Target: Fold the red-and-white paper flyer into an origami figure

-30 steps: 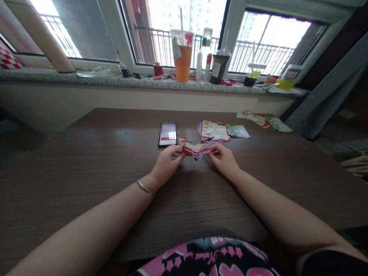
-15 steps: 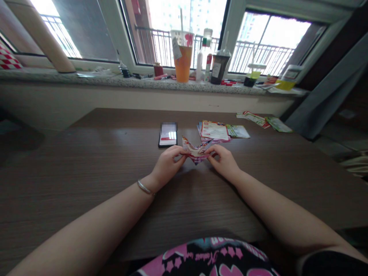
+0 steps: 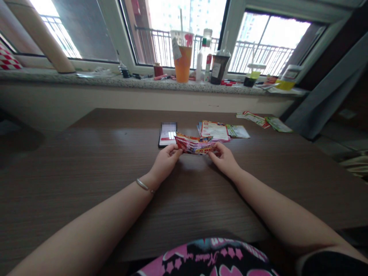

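Observation:
A creased, folded paper leaflet [image 3: 194, 145], red, pink and orange with print on it, is stretched between my two hands above the table. My left hand [image 3: 165, 161] pinches its left end. The right end is pinched by my right hand [image 3: 224, 159]. Just behind my left hand a phone [image 3: 163, 140] lies with its screen lit, partly covered by the leaflet. Beyond the leaflet sits a stack of printed leaflets [image 3: 214, 130], with a green and white leaflet [image 3: 239, 131] at its right side.
More leaflets [image 3: 278, 124] lie at the table's [image 3: 129, 222] far right. On the windowsill [image 3: 100, 80] behind stand a cup of orange drink [image 3: 185, 63], a dark drink cup [image 3: 219, 69], a white bottle [image 3: 199, 63] and a jar of yellow liquid [image 3: 288, 80], among pens.
The leaflet was bent into a V between my hands; now it is pulled wider and straighter, its printed side facing me. My left hand has shifted slightly left.

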The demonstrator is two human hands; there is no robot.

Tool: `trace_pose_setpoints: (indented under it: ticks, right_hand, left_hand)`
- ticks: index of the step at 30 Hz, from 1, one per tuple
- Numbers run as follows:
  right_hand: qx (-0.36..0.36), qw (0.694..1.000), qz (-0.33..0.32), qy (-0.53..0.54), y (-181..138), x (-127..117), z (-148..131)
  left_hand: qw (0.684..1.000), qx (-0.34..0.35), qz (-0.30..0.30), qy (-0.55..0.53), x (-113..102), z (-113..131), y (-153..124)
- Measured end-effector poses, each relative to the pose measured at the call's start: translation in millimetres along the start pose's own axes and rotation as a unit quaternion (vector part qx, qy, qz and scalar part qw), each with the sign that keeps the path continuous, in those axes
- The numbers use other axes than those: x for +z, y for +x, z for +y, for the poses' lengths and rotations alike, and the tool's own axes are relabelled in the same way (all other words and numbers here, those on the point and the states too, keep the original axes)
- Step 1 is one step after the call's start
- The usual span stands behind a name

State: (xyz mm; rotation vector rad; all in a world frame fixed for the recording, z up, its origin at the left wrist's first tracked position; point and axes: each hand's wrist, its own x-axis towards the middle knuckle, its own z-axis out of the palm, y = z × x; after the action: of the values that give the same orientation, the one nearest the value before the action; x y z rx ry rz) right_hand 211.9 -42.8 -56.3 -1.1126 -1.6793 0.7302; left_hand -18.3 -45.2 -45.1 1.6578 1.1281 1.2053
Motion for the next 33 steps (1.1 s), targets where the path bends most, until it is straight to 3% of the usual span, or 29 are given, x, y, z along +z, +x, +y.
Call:
trace_pose_setpoints:
  ticks: [4,8,16,21,25,29,33]
  right_hand:
    - [0.025,0.994,0.052,0.092,3,0,6]
    - [0.029,0.987,0.044,0.153,5,-2,6]
    - [0.064,0.996,-0.048,0.027,1,0,0]
    - [0.054,0.996,0.008,-0.067,2,-2,-6]
    - [0.042,0.993,0.022,-0.105,1,-2,-7]
    - [0.022,0.991,0.027,-0.128,1,-1,-9]
    - [0.025,0.991,0.024,-0.131,1,-1,-13]
  left_hand:
    - [1.0,-0.008,-0.019,-0.001,0,2,-1]
    - [0.999,-0.008,-0.037,0.022,1,1,-1]
    - [0.999,-0.006,-0.048,-0.006,4,-4,1]
    - [0.998,0.03,0.047,0.003,5,-5,-2]
    - [0.97,0.173,0.096,0.138,2,7,-9]
    - [0.912,0.287,-0.006,0.293,2,23,-18]
    - [0.878,0.31,-0.106,0.348,4,29,-23]
